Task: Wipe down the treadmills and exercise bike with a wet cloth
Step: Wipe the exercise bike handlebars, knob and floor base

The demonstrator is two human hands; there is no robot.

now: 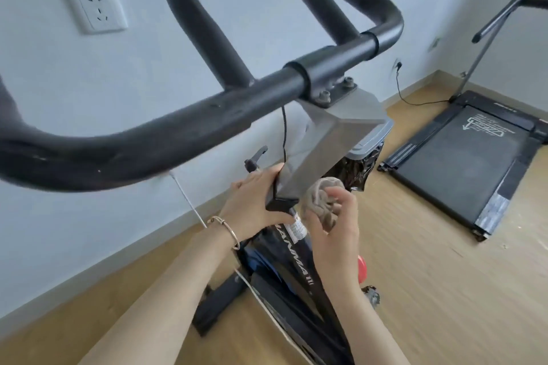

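Black handlebars (184, 127) of the exercise bike (284, 270) are seen closest, crossing the upper view. Below them, the fingers (341, 195) of the right hand (332, 234) are curled around a bunched beige cloth (321, 201), which is held just beside the lower end of the grey stem (332, 139); whether it touches cannot be told. The fingers (261, 178) of the left hand (255, 201) are wrapped around that same end, so the stem is steadied. Further out, one treadmill (462, 163) is seen on the wooden floor (415, 275), well apart. The bike's stem is judged to be the part now being wiped. For the next move, the cloth should be pressed against the stem and drawn along it, with the left hand shifted away from the path.
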